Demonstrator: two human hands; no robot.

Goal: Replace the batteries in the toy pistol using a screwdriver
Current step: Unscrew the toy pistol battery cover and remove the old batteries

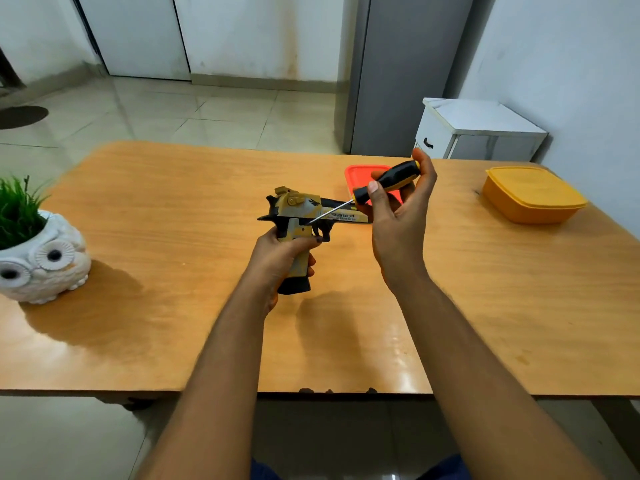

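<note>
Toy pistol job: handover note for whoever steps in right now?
Left hand grips the toy pistol by its grip, held above the table, barrel pointing right.
Right hand holds the screwdriver by its handle; the tip sits at the pistol's side just above the grip.
Red container and yellow lidded container sit further back on the table.
Done: tool and pistol in hand.
Left: undo the screw, open the cover, swap batteries, close. No batteries visible.

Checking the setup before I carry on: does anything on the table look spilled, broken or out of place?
Nothing stands out. The left hand holds the toy pistol upright, the right hand holds the screwdriver with its tip at the pistol's side. The owl planter, orange container and red container sit undisturbed.
</note>
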